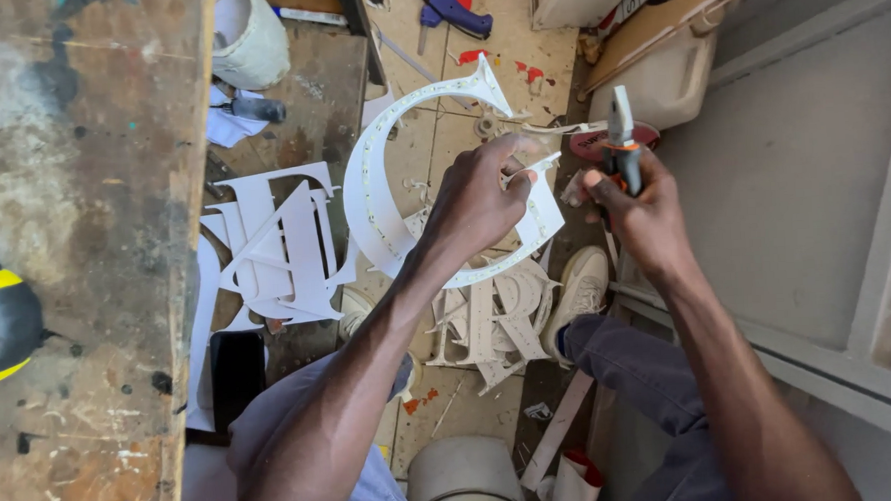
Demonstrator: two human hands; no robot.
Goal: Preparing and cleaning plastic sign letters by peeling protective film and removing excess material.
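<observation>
1. A large white letter (378, 198), curved like a C with a pointed serif at its upper tip, was held up at the centre of the view, above the floor.
2. The left hand (478, 194) gripped the letter's lower right end, fingers curled shut around the thin white strip at its edge.
3. The right hand (639, 202), just beside the left at three o'clock, was closed around the orange grips of a pair of pliers (621, 138); the grey nose pointed to twelve o'clock, next to a clear sliver sticking out from the letter.
4. Whether the plier nose was pinching anything could not be told.
5. Below the hands, at six o'clock, a heap of smaller white letters (494, 319) lay on the floor beside a pale shoe (580, 295).
6. At nine o'clock from the big letter, more flat white cut-outs (280, 243) lay stacked near a black phone (238, 375).
7. The floor (517, 52) was tiled in beige, spattered with red paint and scraps.
8. A blue glue gun (455, 8) lay at twelve o'clock.
9. A worn, paint-stained wooden bench (83, 196) filled the left side.
10. A grey panelled wall (803, 185) ran along the right.
</observation>
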